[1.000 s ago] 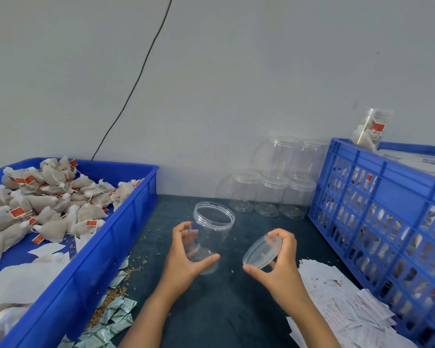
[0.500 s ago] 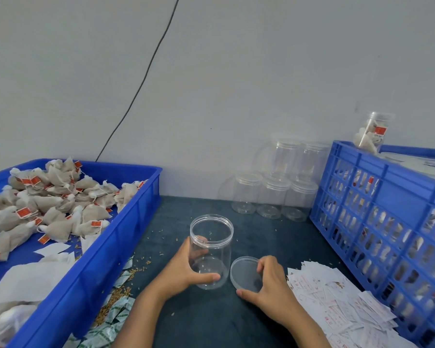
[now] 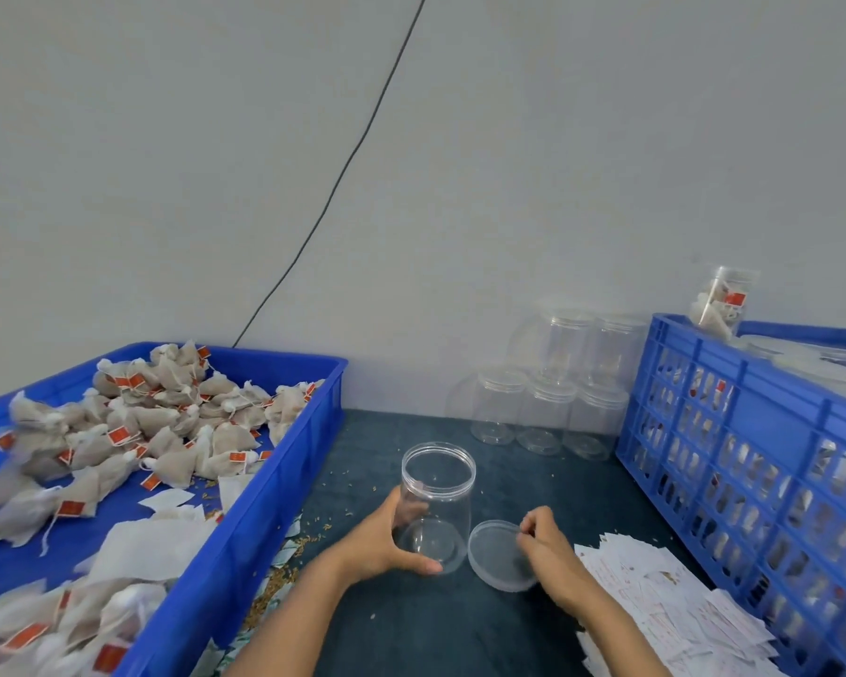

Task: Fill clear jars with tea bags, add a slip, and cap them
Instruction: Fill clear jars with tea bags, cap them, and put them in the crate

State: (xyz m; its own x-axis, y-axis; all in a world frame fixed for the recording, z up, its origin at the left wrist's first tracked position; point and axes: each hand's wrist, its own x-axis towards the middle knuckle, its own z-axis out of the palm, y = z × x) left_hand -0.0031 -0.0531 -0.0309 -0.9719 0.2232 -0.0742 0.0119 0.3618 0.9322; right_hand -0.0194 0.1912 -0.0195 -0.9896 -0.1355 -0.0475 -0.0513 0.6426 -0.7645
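Left hand (image 3: 382, 547) wraps the lower body of the clear jar (image 3: 437, 505), thumb across the near side and fingers curled behind, seen through the plastic; the jar stands upright, open-mouthed and empty on the dark surface (image 3: 411, 627), between the blue tray (image 3: 265, 520) on the left and the blue crate (image 3: 733, 432) on the right. Right hand (image 3: 545, 549) hovers over the far-right edge of the lid (image 3: 499, 554), which lies flat just beside the jar's base; its fingers are loosely curled and seem to hold nothing, though contact with the lid cannot be ruled out.

Judging by its thin clear wall, the jar is likely light, fairly stiff and smooth enough to slip; empty, it should tip easily, so a low grip round the body suits filling. Tea bags (image 3: 167, 422) heaped in the tray look soft and nearly weightless, best gathered by the pouch, since their strings and red tags may tangle. Paper slips (image 3: 655, 593) lie fanned at near right; they look thin and are probably easiest pinched singly at an edge. Spare capped jars (image 3: 543, 412) stand stacked by the far wall.
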